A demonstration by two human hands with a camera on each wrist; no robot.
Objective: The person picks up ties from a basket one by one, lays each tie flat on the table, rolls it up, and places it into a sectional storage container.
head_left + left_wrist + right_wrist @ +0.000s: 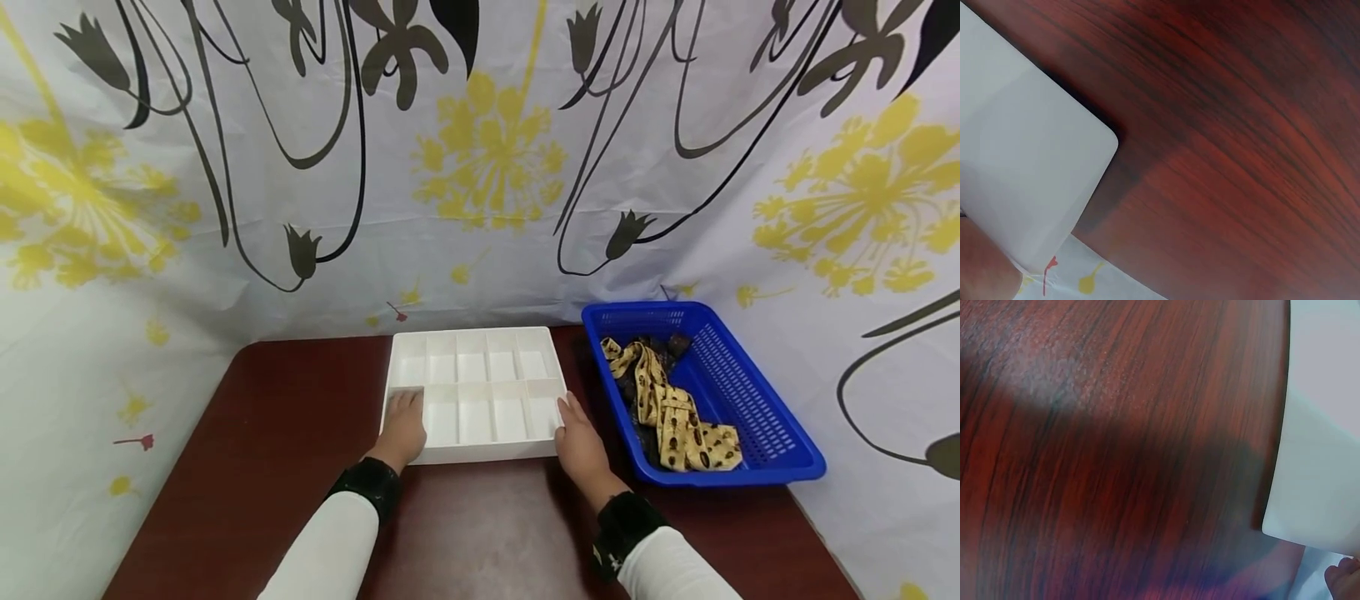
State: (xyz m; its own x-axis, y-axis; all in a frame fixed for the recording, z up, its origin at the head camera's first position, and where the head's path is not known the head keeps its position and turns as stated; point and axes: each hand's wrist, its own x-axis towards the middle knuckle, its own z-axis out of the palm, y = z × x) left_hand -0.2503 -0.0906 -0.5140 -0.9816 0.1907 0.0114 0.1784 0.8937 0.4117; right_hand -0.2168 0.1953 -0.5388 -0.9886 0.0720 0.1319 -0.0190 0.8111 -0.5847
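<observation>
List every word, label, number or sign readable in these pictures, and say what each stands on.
None can be read.
The white divided tray, the blue basket and the patterned cloth in it carry no lettering.
The backdrop sheet shows only flower prints.
A small white mark on the right cuff is too small to read.

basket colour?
Blue; the basket shows best in the head view, right of the white tray.
</observation>
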